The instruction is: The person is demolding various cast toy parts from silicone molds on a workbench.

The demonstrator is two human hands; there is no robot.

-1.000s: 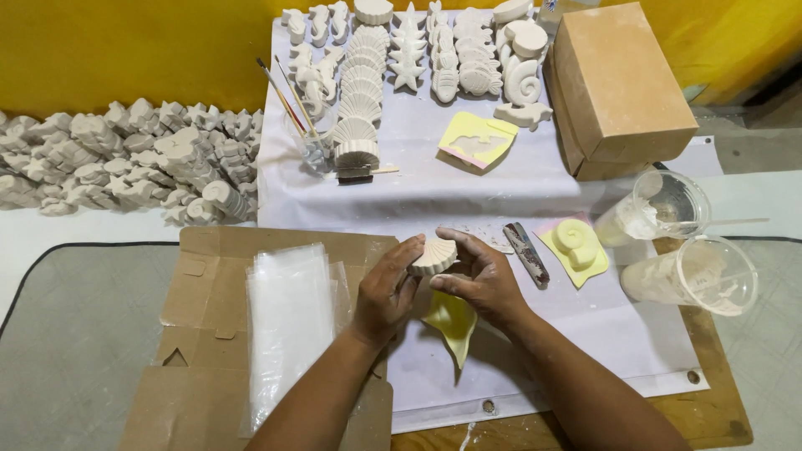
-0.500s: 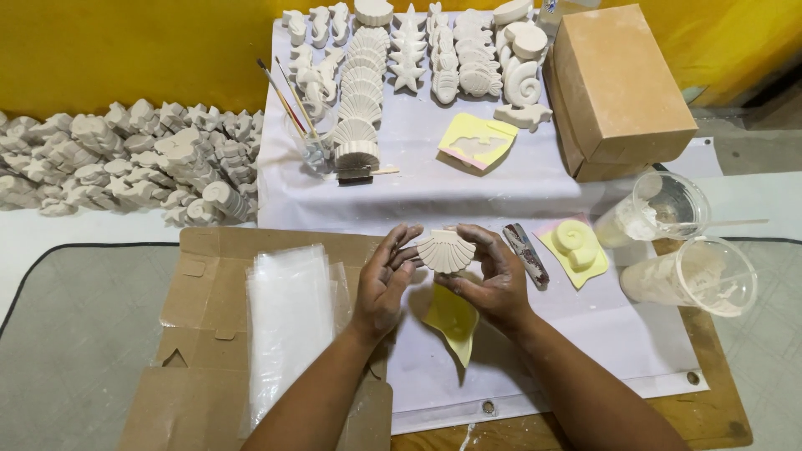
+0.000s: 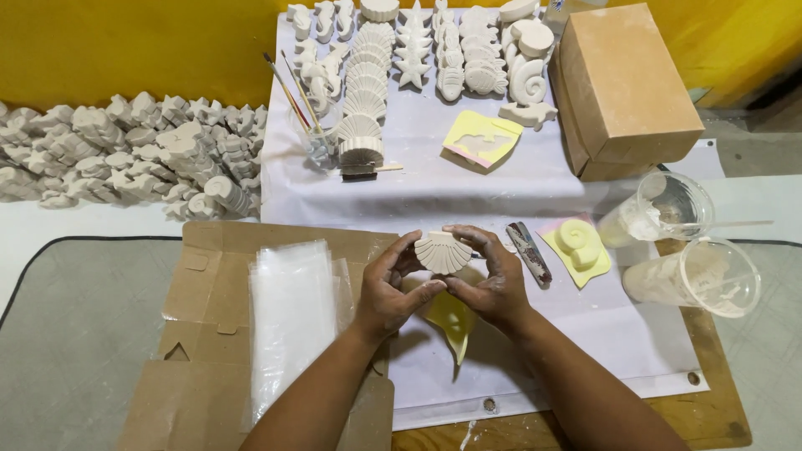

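A white plaster scallop shell [image 3: 443,252], ribbed and fan-shaped, is held above the middle of the table, over a yellow mould [image 3: 452,321]. It is pinched at its edges by the fingers of the left hand [image 3: 391,288] and right hand [image 3: 491,280]; the grip is best kept light at the rim, since thin plaster ribs would likely chip.
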